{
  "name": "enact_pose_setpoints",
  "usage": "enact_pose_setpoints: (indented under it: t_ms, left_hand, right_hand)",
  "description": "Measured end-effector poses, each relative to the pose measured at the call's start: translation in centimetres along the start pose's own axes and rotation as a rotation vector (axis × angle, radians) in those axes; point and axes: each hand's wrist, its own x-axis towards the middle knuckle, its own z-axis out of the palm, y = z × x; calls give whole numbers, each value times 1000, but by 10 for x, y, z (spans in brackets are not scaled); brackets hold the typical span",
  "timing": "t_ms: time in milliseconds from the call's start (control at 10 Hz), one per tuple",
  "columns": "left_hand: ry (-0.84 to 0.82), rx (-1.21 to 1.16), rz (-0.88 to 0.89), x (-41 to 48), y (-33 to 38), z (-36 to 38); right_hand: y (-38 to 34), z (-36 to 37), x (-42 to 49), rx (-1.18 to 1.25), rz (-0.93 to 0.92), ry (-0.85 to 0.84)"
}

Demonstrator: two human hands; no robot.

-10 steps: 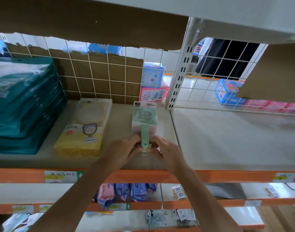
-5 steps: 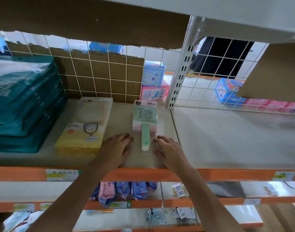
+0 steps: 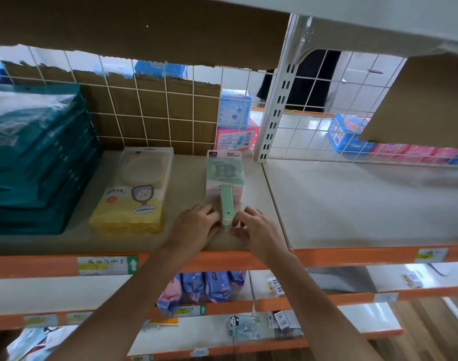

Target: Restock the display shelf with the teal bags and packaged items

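From the head view, a stack of packaged paddle-shaped items [image 3: 225, 175], glossy clear film over pastel square heads with flat green, yellow and pink handles, lies on the smooth beige shelf [image 3: 353, 204]. Left of that stack sit yellow film-wrapped packs [image 3: 134, 194]; farther left, the crinkly teal bags [image 3: 35, 162] are piled high. Behind it stands a white wire grid [image 3: 155, 113] backed by corrugated cardboard [image 3: 134, 105]. The handle ends lie between the left hand [image 3: 194, 225] and right hand [image 3: 256, 227], each grip curled and pinching them from its side. Half a second ago both hands lay flat, apart from the handles.
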Motion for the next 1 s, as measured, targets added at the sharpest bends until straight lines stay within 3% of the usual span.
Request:
enact_pose_setpoints:
  t_ms: [700, 900, 1000]
  left_hand:
    - [-88, 31, -31, 2, -5, -3]
    - [-44, 58, -17, -10, -10, 3]
    - [-120, 74, -106, -17, -12, 4]
  right_hand:
    - [2, -4, 3, -19, 0, -60]
    - [1, -10, -6, -116, 71, -93]
    - [-5, -8, -13, -123, 163, -97]
